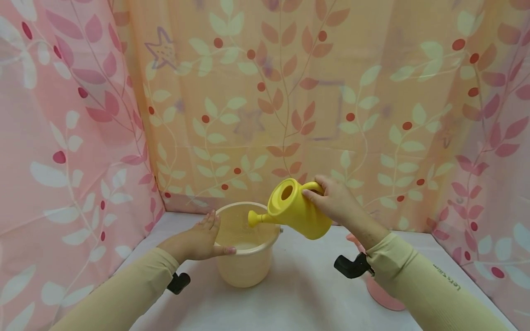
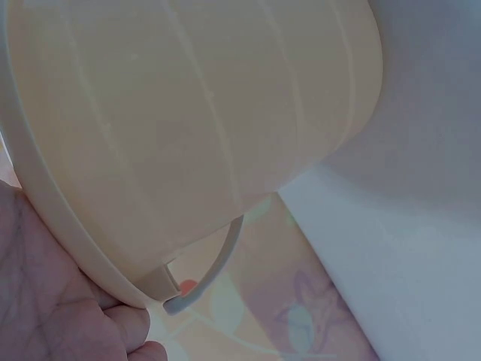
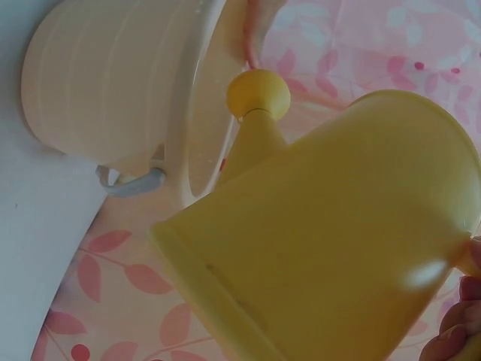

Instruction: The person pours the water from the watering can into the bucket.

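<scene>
Leftward points the watering can [image 1: 300, 216], long axis slanted, right fingers [image 1: 312, 196] gripping its handle [image 1: 311, 185], left fingers [image 1: 209, 221] straight.

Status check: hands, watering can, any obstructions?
Left hand on rim of bucket. Right hand grips tilted yellow watering can by its handle, spout over bucket. Nothing seen blocking spout.

The white table [image 1: 298, 285] is backed by an orange fabric sheet [image 1: 290, 92] printed with leafy stems, red berries and purple outlined stars, and is flanked by pink leaf-printed fabric [image 1: 83, 161]. Toward its right side, a pink, round-based object [image 1: 381, 294] is seen, mostly hidden.
</scene>
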A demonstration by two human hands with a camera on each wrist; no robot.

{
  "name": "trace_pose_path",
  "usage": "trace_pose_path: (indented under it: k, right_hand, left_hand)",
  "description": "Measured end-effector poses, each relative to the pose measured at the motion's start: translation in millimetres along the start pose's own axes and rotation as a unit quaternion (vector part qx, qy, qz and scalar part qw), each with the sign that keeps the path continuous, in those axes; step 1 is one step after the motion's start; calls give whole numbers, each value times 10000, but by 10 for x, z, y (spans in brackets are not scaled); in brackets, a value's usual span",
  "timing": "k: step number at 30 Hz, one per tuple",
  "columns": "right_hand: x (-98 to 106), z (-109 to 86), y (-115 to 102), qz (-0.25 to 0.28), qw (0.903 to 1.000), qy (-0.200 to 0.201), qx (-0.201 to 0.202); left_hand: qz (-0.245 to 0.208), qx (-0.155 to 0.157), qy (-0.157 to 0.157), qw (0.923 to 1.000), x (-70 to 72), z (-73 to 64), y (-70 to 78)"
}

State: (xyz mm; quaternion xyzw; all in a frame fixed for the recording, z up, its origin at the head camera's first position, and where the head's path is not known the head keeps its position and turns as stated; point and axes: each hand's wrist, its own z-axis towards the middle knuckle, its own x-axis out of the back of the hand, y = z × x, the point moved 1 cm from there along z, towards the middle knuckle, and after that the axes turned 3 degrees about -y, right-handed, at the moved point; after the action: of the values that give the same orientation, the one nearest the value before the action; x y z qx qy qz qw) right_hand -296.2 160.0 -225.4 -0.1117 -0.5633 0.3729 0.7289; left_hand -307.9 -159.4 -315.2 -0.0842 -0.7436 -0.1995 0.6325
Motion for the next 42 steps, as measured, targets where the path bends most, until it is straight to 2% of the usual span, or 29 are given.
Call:
trace_pose_path:
  k: [15, 32, 42]
  right_hand:
    - [9, 6, 11, -92, 9998, 90, 134]
    - [-4, 12, 21, 3, 10000, -8, 71]
    - [8, 5, -3, -122, 9999, 38, 60]
  left_hand:
    - [48, -38, 12, 10000, -1, -1, 2]
    - [-19, 20, -24, 10000, -5, 1, 7]
    - [-13, -15, -8, 10000, -6, 5, -1]
